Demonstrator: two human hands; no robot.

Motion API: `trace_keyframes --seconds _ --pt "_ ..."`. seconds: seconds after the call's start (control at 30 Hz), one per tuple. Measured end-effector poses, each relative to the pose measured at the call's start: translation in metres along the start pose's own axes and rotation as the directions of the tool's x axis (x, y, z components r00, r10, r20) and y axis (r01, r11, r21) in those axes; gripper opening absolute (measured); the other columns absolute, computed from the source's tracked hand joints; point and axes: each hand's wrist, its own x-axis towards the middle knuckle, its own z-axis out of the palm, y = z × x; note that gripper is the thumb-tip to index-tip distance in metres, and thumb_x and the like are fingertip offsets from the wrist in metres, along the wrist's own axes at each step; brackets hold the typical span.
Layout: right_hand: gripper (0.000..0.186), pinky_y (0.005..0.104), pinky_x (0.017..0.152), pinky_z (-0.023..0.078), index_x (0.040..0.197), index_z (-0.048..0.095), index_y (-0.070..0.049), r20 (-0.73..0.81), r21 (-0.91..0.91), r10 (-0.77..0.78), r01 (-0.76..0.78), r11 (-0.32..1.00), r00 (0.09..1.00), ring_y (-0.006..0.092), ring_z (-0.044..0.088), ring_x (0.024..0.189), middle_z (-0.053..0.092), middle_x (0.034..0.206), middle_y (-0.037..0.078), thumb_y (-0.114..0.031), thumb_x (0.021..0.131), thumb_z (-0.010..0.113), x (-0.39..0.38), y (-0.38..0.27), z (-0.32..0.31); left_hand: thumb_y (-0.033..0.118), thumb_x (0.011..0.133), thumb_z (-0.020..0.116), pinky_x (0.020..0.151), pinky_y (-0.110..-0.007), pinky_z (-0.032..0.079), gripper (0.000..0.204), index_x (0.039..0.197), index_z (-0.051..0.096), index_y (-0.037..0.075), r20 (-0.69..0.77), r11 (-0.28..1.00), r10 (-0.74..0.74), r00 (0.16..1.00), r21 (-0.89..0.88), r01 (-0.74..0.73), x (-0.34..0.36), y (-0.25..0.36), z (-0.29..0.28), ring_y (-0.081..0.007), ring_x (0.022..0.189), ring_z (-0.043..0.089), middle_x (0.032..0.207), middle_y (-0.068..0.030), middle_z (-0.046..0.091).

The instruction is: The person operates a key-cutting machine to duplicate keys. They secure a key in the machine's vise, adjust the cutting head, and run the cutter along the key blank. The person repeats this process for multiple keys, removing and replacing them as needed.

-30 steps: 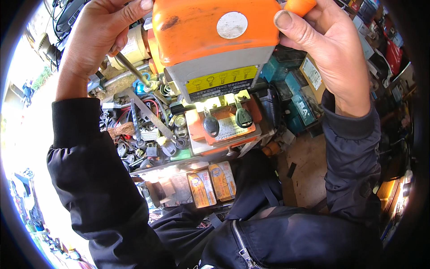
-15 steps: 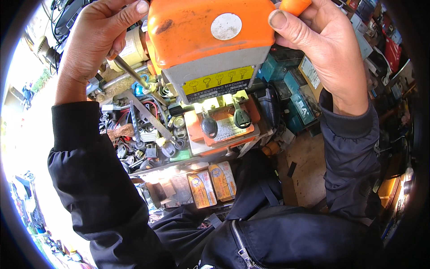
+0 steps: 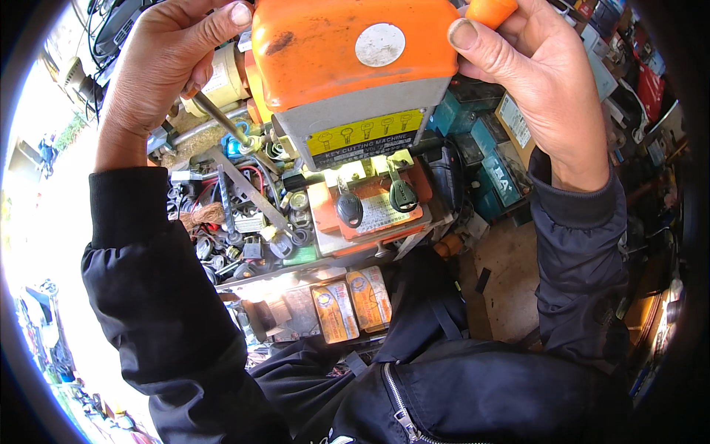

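A key cutting machine [image 3: 355, 55] with an orange cover and grey front stands before me. Two black-headed keys, a left key [image 3: 349, 210] and a right key [image 3: 403, 195], sit side by side in its clamps under the yellow label. My left hand [image 3: 170, 66] is closed at the cover's upper left, its thumb against the edge; what its fingers hold is cut off by the frame top. Just below that hand a metal lever rod [image 3: 218, 115] slants down. My right hand [image 3: 532, 74] closes around an orange knob [image 3: 492, 10], its thumb by the cover's right corner.
Left of the machine lies a heap of small metal parts and tools [image 3: 248, 214]. Two orange-and-white boxes [image 3: 351, 305] lie on a ledge nearer me. Teal cases [image 3: 499, 166] and a cardboard sheet [image 3: 510, 274] are at the right.
The machine and both hands sit very slightly farther right and lower in the picture. Both keys stay in the clamps, and the grips look the same.
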Motion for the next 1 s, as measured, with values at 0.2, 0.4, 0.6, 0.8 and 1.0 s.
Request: trace_keyframes --seconds 0.2,0.4,0.6,0.8,1.0 --pt "0.031 0.0234 0.080 0.048 0.103 0.056 -0.005 0.003 0.012 -0.023 0.023 1.000 1.000 0.0074 0.054 0.088 0.056 0.095 -0.001 -0.018 0.092 0.081 0.002 0.010 -0.004 0.026 0.096 0.070 0.071 -0.022 0.064 0.045 0.134 0.066 0.002 -0.004 0.994 0.045 0.999 0.105 -0.044 0.000 0.000 0.002 -0.0136 0.094 0.076 0.119 -0.0129 0.074" --pt "0.031 0.0233 0.079 0.048 0.103 0.056 -0.005 0.013 0.007 -0.107 0.107 0.994 0.994 0.0074 0.054 0.088 0.055 0.095 -0.001 -0.018 0.092 0.081 0.009 0.018 -0.001 0.025 0.097 0.069 0.072 -0.022 0.064 0.044 0.134 0.066 0.002 -0.002 0.998 -0.012 1.000 0.064 0.013 -0.002 0.003 0.003 -0.0129 0.095 0.075 0.118 -0.0126 0.075" --pt "0.031 0.0226 0.079 0.048 0.103 0.056 -0.005 -0.001 -0.001 -0.011 0.011 1.000 1.000 0.0074 0.054 0.088 0.055 0.095 -0.001 -0.018 0.092 0.081 -0.003 0.004 -0.006 0.022 0.098 0.068 0.072 -0.023 0.065 0.042 0.134 0.066 0.002 -0.007 0.999 0.006 1.000 -0.050 -0.006 -0.002 0.003 0.006 -0.0145 0.096 0.076 0.119 -0.0128 0.074" --pt "0.031 0.0227 0.078 0.048 0.103 0.055 -0.004 0.005 0.009 -0.069 0.069 0.998 0.998 0.0076 0.054 0.087 0.054 0.095 -0.001 -0.019 0.092 0.081 0.009 0.018 -0.002 0.022 0.098 0.068 0.071 -0.023 0.064 0.041 0.134 0.067 0.003 -0.012 1.000 0.005 1.000 0.015 -0.005 -0.003 0.004 0.005 -0.0139 0.096 0.076 0.120 -0.0122 0.074" --pt "0.032 0.0228 0.078 0.047 0.103 0.055 -0.004 0.001 0.007 -0.027 0.027 1.000 1.000 0.0078 0.054 0.087 0.054 0.094 -0.001 -0.019 0.092 0.081 0.002 0.009 -0.003 0.022 0.098 0.068 0.067 -0.020 0.063 0.041 0.134 0.067 0.004 -0.017 1.000 -0.003 1.000 0.017 0.003 -0.004 0.004 0.005 -0.0108 0.091 0.075 0.119 -0.0107 0.075"
